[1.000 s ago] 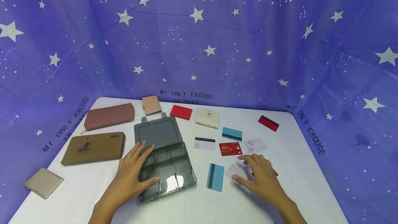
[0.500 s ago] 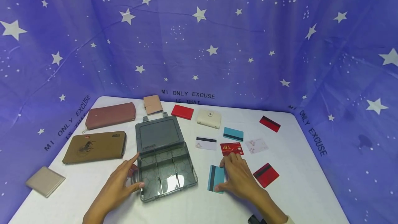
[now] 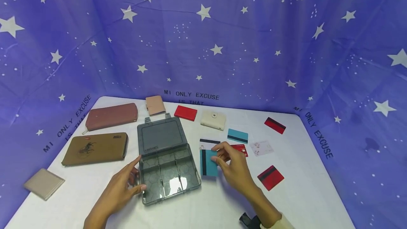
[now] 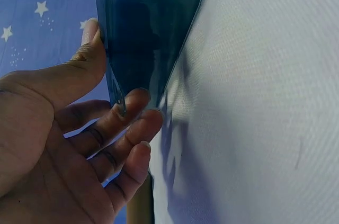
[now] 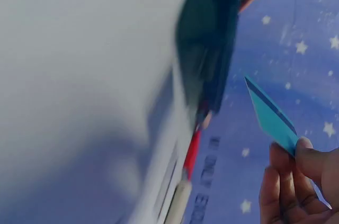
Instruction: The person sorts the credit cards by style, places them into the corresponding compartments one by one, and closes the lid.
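Note:
Thumb and fingers of my right hand (image 3: 234, 167) pinch a blue card (image 3: 206, 168) with a dark stripe, raised over the table beside the box. The right wrist view shows this card (image 5: 267, 115) held tilted at one edge. My left hand (image 3: 122, 185) rests against the left side of a clear grey compartment box (image 3: 170, 176), whose lid lies folded back. In the left wrist view, the fingers of that hand are loosely bent at the box's end (image 4: 153, 28), thumb at its rim. A white striped card (image 3: 210, 140) and a red VIP card (image 3: 241, 148) are partly hidden by the right hand and blue card.
Another blue card (image 3: 237, 135), a pale patterned card (image 3: 261, 148) and two red cards (image 3: 270, 177) lie to the right. Behind stand a cream card holder (image 3: 213, 120) and red case (image 3: 186, 112). Wallets (image 3: 95, 148) lie left. A black object (image 3: 249, 221) is at the right wrist.
My right hand took the blue card off the table and moved it left, toward the box. The left hand shifted from over the box to its left side. The nearer pale card is no longer visible.

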`<state>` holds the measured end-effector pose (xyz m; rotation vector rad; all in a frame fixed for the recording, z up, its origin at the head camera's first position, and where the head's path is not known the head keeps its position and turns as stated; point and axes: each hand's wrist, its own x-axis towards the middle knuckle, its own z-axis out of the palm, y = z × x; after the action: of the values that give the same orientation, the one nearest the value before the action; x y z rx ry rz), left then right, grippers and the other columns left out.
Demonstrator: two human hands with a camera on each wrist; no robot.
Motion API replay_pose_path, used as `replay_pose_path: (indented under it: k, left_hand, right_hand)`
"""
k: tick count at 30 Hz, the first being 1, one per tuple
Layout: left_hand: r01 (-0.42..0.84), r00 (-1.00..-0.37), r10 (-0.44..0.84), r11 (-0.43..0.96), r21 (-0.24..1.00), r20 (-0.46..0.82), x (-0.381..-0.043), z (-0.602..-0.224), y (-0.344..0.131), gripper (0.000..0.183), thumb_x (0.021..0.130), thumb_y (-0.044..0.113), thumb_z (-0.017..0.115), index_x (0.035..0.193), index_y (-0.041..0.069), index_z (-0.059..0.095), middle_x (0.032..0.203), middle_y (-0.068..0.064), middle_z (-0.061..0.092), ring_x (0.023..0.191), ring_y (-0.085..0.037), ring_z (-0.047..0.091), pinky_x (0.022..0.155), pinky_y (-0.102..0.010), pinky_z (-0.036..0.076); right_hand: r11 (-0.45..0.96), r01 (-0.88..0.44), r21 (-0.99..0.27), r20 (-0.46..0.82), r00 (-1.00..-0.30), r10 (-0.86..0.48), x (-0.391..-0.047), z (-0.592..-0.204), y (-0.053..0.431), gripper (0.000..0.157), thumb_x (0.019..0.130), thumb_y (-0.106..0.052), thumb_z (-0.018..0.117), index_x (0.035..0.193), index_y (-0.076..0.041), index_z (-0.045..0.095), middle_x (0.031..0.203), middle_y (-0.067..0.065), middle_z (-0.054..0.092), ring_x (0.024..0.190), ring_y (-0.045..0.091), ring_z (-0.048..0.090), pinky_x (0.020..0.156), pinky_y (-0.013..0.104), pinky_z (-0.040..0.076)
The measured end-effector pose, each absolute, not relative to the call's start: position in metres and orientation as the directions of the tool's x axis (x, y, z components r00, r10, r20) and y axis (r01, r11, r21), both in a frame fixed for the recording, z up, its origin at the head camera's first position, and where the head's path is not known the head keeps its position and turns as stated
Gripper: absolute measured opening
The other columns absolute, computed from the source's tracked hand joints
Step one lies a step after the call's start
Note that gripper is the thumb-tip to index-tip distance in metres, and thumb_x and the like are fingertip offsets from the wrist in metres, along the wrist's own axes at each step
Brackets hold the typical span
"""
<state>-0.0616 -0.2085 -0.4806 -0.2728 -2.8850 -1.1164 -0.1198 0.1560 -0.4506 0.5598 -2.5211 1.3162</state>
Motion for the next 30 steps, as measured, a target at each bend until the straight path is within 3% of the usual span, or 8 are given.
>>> replay_pose_path:
  k: [5, 10, 14, 17, 20, 22, 26, 30]
  left_hand:
    - [0.168, -0.985, 0.150, 0.722, 0.671, 0.086, -0.062, -0.484, -0.210, 0.095, 0.074, 0.020, 0.086, 0.155, 0.014, 0.035, 0.106, 0.000, 0.062, 0.080, -0.003, 0.053, 0.068, -0.024, 0.047]
    - [0.157, -0.987, 0.144, 0.721, 0.675, 0.076, -0.062, -0.483, -0.209, 0.096, 0.073, 0.019, 0.087, 0.154, 0.014, 0.036, 0.106, 0.000, 0.062, 0.079, -0.004, 0.054, 0.068, -0.024, 0.047]
    - [0.141, -0.989, 0.137, 0.722, 0.677, 0.060, -0.062, -0.482, -0.209, 0.096, 0.073, 0.019, 0.087, 0.155, 0.015, 0.036, 0.105, 0.000, 0.062, 0.079, -0.003, 0.054, 0.068, -0.024, 0.047]
    - [0.134, -0.990, 0.134, 0.716, 0.685, 0.054, -0.062, -0.482, -0.208, 0.097, 0.073, 0.019, 0.087, 0.155, 0.015, 0.035, 0.105, 0.000, 0.062, 0.079, -0.004, 0.054, 0.068, -0.024, 0.047]
    - [0.138, -0.989, 0.138, 0.712, 0.688, 0.056, -0.062, -0.481, -0.208, 0.097, 0.073, 0.019, 0.087, 0.155, 0.015, 0.035, 0.105, 0.000, 0.062, 0.079, -0.004, 0.054, 0.069, -0.024, 0.047]
    - [0.144, -0.988, 0.142, 0.712, 0.687, 0.059, -0.062, -0.481, -0.208, 0.097, 0.073, 0.020, 0.087, 0.155, 0.015, 0.035, 0.105, 0.000, 0.062, 0.079, -0.004, 0.054, 0.068, -0.023, 0.047]
    - [0.152, -0.987, 0.146, 0.712, 0.685, 0.067, -0.062, -0.481, -0.208, 0.097, 0.073, 0.018, 0.087, 0.155, 0.014, 0.035, 0.105, 0.000, 0.062, 0.078, -0.004, 0.054, 0.068, -0.023, 0.047]
    - [0.156, -0.987, 0.147, 0.715, 0.681, 0.071, -0.062, -0.482, -0.209, 0.097, 0.073, 0.018, 0.087, 0.155, 0.013, 0.035, 0.105, -0.001, 0.062, 0.078, -0.004, 0.055, 0.068, -0.023, 0.047]
  right_hand:
    - [0.481, -0.479, -0.734, 0.369, -0.876, -0.309, -0.125, -0.452, 0.125, 0.025, 0.085, -0.014, 0.078, 0.107, -0.021, 0.067, 0.079, -0.009, 0.067, 0.065, 0.003, 0.061, 0.063, 0.021, 0.054]
    - [0.635, -0.548, -0.544, 0.371, -0.836, -0.404, -0.125, -0.463, 0.106, 0.026, 0.083, -0.019, 0.082, 0.104, -0.023, 0.067, 0.081, -0.014, 0.067, 0.072, 0.000, 0.056, 0.063, 0.020, 0.050]
    - [0.752, -0.567, -0.335, 0.314, -0.820, -0.478, -0.124, -0.468, 0.100, 0.026, 0.081, -0.030, 0.083, 0.105, -0.025, 0.071, 0.103, -0.009, 0.063, 0.097, 0.009, 0.052, 0.078, 0.026, 0.051]
    - [0.782, -0.566, -0.261, 0.223, -0.824, -0.522, -0.125, -0.469, 0.100, 0.031, 0.084, -0.041, 0.079, 0.109, -0.024, 0.075, 0.125, 0.000, 0.056, 0.114, 0.017, 0.046, 0.091, 0.035, 0.047]
    - [0.763, -0.559, -0.323, 0.166, -0.828, -0.536, -0.129, -0.470, 0.103, 0.032, 0.087, -0.047, 0.074, 0.109, -0.024, 0.077, 0.140, 0.006, 0.051, 0.124, 0.022, 0.042, 0.100, 0.044, 0.041]
    - [0.729, -0.538, -0.423, 0.160, -0.836, -0.525, -0.134, -0.469, 0.108, 0.026, 0.090, -0.046, 0.071, 0.105, -0.025, 0.078, 0.140, 0.006, 0.052, 0.126, 0.022, 0.043, 0.103, 0.046, 0.040]
    - [0.657, -0.460, -0.597, 0.202, -0.879, -0.432, -0.157, -0.468, 0.119, 0.014, 0.089, -0.034, 0.075, 0.099, -0.025, 0.074, 0.120, 0.003, 0.063, 0.115, 0.019, 0.050, 0.097, 0.044, 0.042]
    - [0.732, -0.357, -0.580, 0.150, -0.930, -0.334, -0.186, -0.471, 0.131, 0.033, 0.082, -0.029, 0.083, 0.110, -0.017, 0.069, 0.108, 0.004, 0.061, 0.105, 0.020, 0.050, 0.091, 0.040, 0.045]
